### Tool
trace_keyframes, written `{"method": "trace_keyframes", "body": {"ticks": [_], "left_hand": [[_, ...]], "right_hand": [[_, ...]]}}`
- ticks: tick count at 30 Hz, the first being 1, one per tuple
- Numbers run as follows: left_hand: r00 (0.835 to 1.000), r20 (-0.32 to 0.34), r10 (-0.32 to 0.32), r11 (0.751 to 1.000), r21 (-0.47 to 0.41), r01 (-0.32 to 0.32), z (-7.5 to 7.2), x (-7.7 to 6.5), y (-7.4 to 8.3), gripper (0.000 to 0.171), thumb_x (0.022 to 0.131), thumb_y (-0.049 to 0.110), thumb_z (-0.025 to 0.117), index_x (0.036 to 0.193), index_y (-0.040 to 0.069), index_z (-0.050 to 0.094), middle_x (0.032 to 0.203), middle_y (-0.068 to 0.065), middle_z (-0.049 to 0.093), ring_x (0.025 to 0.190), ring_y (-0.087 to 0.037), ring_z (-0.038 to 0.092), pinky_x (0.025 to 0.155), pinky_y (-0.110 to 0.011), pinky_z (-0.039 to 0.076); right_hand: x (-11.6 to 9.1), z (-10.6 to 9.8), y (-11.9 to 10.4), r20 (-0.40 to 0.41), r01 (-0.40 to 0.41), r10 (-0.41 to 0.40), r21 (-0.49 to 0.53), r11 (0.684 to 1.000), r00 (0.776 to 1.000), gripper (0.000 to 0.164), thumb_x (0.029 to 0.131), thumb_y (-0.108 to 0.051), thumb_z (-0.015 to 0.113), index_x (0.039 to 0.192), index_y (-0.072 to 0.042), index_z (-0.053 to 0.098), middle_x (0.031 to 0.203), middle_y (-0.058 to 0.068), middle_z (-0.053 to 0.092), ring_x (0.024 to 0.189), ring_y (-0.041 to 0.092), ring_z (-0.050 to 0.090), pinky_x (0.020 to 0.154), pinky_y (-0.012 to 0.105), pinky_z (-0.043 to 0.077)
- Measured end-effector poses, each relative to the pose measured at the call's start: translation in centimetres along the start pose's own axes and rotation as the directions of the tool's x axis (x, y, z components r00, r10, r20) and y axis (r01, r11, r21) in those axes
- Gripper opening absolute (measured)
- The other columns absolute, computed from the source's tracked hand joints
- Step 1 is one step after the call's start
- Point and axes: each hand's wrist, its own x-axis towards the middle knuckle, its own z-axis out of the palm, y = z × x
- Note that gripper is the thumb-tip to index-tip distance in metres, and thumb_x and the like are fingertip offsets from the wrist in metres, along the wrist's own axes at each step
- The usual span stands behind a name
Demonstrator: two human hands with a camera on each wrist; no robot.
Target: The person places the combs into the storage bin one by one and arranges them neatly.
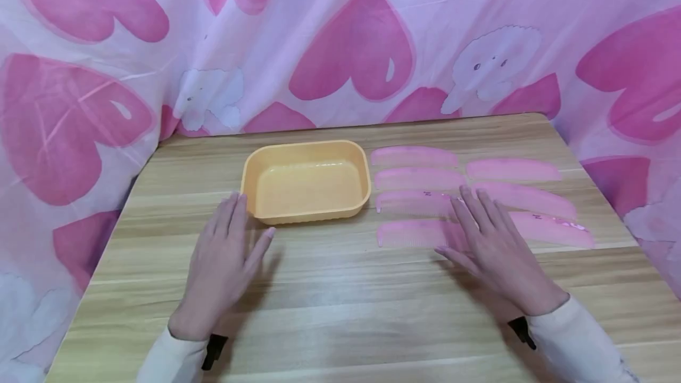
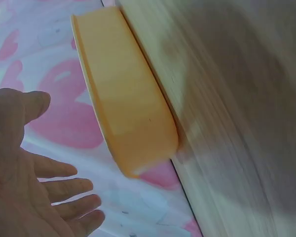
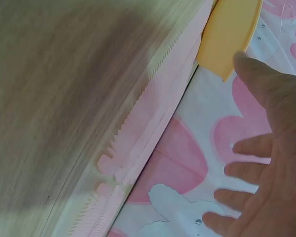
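Observation:
My left hand (image 1: 220, 268) hovers with straight fingers by the near left corner of a yellow-orange plastic tray (image 1: 305, 216). In the left wrist view the palm and spread fingers hold nothing, with the tray's side wall (image 2: 126, 98) apart from them. Over the lower combs reaches my right hand (image 1: 497, 253), its fingers extended and empty. Several pink combs lie flat in two columns right of the tray, among them a top left comb (image 1: 415, 155) and a top right comb (image 1: 513, 169). The right fingers overlap the ends of the lower left combs in the head view.
A wooden table (image 1: 340, 318) carries everything. Behind and beside it hangs a pink and white curtain (image 1: 255, 46) with hearts. Each forearm wears a light sleeve, and a dark wrist device (image 1: 214, 351) shows below the left cuff.

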Motion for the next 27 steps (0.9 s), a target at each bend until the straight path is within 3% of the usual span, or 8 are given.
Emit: {"method": "trace_keyframes", "body": {"ticks": [4,6,9,12,18,27], "left_hand": [[0.998,0.010,-0.061,0.996,-0.069,0.061,-0.3,0.7,-0.8,0.065,0.102,0.034,0.062,0.146,-0.009,0.043,0.142,-0.032,0.049,0.130,-0.050,0.046,0.104,-0.068,0.040],[0.995,0.025,-0.098,0.991,-0.093,0.100,-0.4,0.9,-1.1,0.061,0.102,0.033,0.061,0.145,-0.008,0.045,0.138,-0.034,0.051,0.126,-0.051,0.048,0.101,-0.069,0.041],[0.986,0.058,-0.156,0.979,-0.121,0.162,-0.5,1.3,-1.6,0.060,0.104,0.035,0.057,0.144,-0.008,0.046,0.132,-0.033,0.053,0.118,-0.050,0.053,0.094,-0.068,0.046],[0.974,0.100,-0.205,0.965,-0.147,0.218,-0.5,1.9,-2.1,0.063,0.106,0.039,0.052,0.146,-0.009,0.044,0.128,-0.030,0.055,0.108,-0.044,0.060,0.087,-0.063,0.051],[0.951,0.169,-0.261,0.931,-0.217,0.294,-0.2,2.8,-2.7,0.066,0.106,0.045,0.045,0.146,-0.008,0.044,0.112,-0.019,0.062,0.092,-0.033,0.067,0.081,-0.052,0.056],[0.906,0.287,-0.311,0.880,-0.272,0.389,-0.2,4.0,-3.7,0.063,0.107,0.044,0.044,0.146,-0.005,0.046,0.098,-0.015,0.069,0.082,-0.026,0.062,0.069,-0.034,0.052]], "right_hand": [[0.3,0.2,0.8,-0.002,0.056,-0.056,0.044,0.997,0.998,0.087,0.101,-0.065,0.041,0.143,0.012,0.046,0.147,0.031,0.045,0.135,0.050,0.042,0.121,0.052,0.025],[0.5,0.2,1.1,0.028,0.056,-0.059,0.081,0.995,0.998,0.083,0.099,-0.062,0.051,0.140,0.011,0.050,0.143,0.030,0.049,0.129,0.049,0.046,0.116,0.054,0.033],[0.7,0.2,1.5,0.103,0.021,-0.034,0.130,0.991,0.994,0.076,0.089,-0.049,0.074,0.134,0.009,0.055,0.138,0.027,0.052,0.125,0.046,0.049,0.106,0.059,0.041],[0.9,0.1,1.8,0.202,-0.046,0.012,0.169,0.985,0.979,0.071,0.079,-0.032,0.087,0.132,0.006,0.059,0.135,0.025,0.054,0.124,0.044,0.050,0.102,0.062,0.043],[1.3,0.2,2.4,0.374,-0.137,0.054,0.197,0.971,0.926,0.069,0.081,-0.034,0.087,0.132,0.004,0.061,0.127,0.018,0.058,0.118,0.035,0.054,0.100,0.055,0.048],[1.5,0.4,2.9,0.441,-0.139,0.033,0.210,0.968,0.897,0.063,0.080,-0.033,0.088,0.125,0.006,0.065,0.116,0.013,0.059,0.104,0.026,0.057,0.088,0.045,0.054]]}}
